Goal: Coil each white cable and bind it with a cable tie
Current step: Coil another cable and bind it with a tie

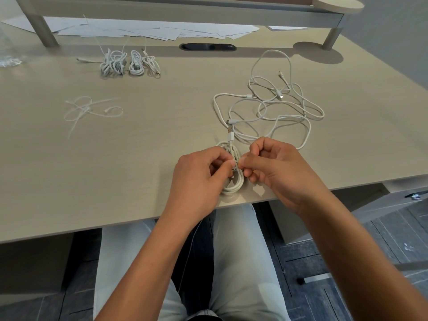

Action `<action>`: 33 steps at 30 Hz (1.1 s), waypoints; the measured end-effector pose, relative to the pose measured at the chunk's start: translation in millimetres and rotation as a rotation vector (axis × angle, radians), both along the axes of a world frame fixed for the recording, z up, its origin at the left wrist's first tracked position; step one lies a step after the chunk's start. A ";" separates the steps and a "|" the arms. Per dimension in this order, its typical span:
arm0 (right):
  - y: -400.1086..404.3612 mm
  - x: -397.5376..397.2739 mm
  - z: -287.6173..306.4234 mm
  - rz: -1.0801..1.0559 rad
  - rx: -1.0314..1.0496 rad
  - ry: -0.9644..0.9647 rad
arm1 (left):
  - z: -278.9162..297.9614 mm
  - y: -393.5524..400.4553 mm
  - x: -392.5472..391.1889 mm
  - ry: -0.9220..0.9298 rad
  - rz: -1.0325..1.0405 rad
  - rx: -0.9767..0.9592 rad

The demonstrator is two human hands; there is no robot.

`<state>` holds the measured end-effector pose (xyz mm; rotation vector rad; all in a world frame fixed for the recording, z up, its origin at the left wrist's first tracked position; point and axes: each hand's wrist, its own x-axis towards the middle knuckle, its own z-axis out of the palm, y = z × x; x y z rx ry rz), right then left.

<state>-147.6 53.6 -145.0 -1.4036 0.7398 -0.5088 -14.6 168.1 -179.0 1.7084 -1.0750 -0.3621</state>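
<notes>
Two hands meet right at the near edge of the desk (139, 181), both working on one coiled white cable (234, 184) that lies flat there between them. From the head view, the left hand (199, 177) has its fingers curled in, pinching at the middle of the coil, and the right hand (273, 165) pinches the same spot from the other side, thumb and forefinger tips nearly touching the left ones. I can't make out the tie itself under the fingers. Just behind the coil, a loose tangle of white cables (273, 105) sprawls on the right half of the desk, one plug end lying close to the coil's top. Far back left sit three bundled cables (129, 63) with tie tails sticking up. A few spare cable ties (90, 110) lie scattered mid-left. Sheets of paper (150, 31) are spread under a raised shelf (185, 8) at the back.
</notes>
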 end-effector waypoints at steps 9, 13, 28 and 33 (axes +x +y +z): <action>0.3 -0.7 0.3 0.003 -0.017 0.008 | 3.0 0.5 -1.4 -0.047 -0.009 0.004; 0.1 -0.4 -0.7 -0.014 -0.003 0.000 | 1.9 0.1 -1.6 -0.033 0.006 -0.015; 0.8 -0.6 -1.3 0.012 -0.034 0.009 | 1.5 -0.1 -1.8 -0.089 -0.006 0.021; 0.9 -1.0 -0.9 0.004 -0.017 -0.012 | 1.8 -0.7 -0.9 -0.019 -0.008 0.008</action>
